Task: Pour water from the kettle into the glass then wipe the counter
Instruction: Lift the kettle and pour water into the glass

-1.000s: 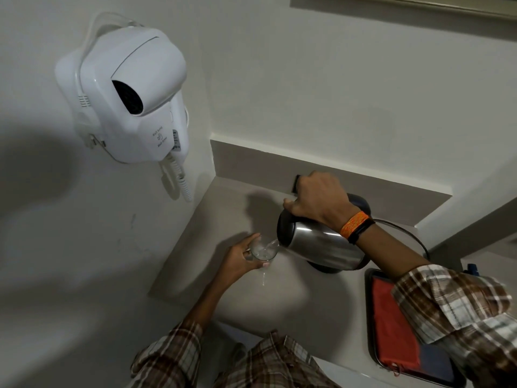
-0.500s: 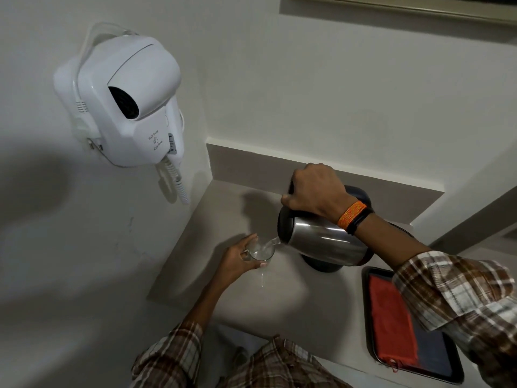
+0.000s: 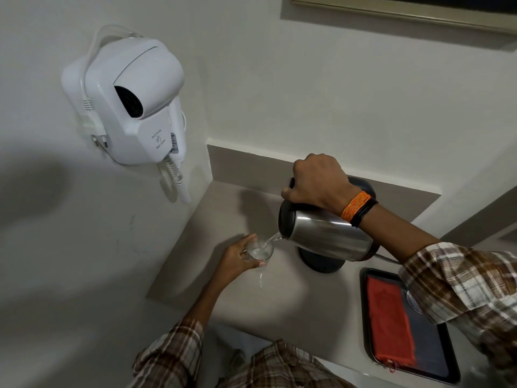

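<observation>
A steel kettle [image 3: 327, 236] with a black lid and handle is tilted to the left, its spout over a clear glass [image 3: 259, 251]. My right hand [image 3: 316, 182] grips the kettle's handle from above. A thin stream of water runs from the spout into the glass, which holds some water. My left hand [image 3: 237, 257] is wrapped around the glass from the left and holds it just above the grey counter [image 3: 279, 303]. A folded red cloth [image 3: 390, 317] lies on a dark tray [image 3: 436, 357] at the right.
The kettle's black base [image 3: 321, 263] stands on the counter under the kettle, with a cord running right. A white wall-mounted hair dryer [image 3: 140, 99] with a coiled cord hangs on the left wall above the counter's corner. A second glass sits on the tray, mostly hidden by my right sleeve.
The kettle stays tilted and keeps pouring; more water is in the glass. Both hands hold their places, and the view has shifted slightly.
</observation>
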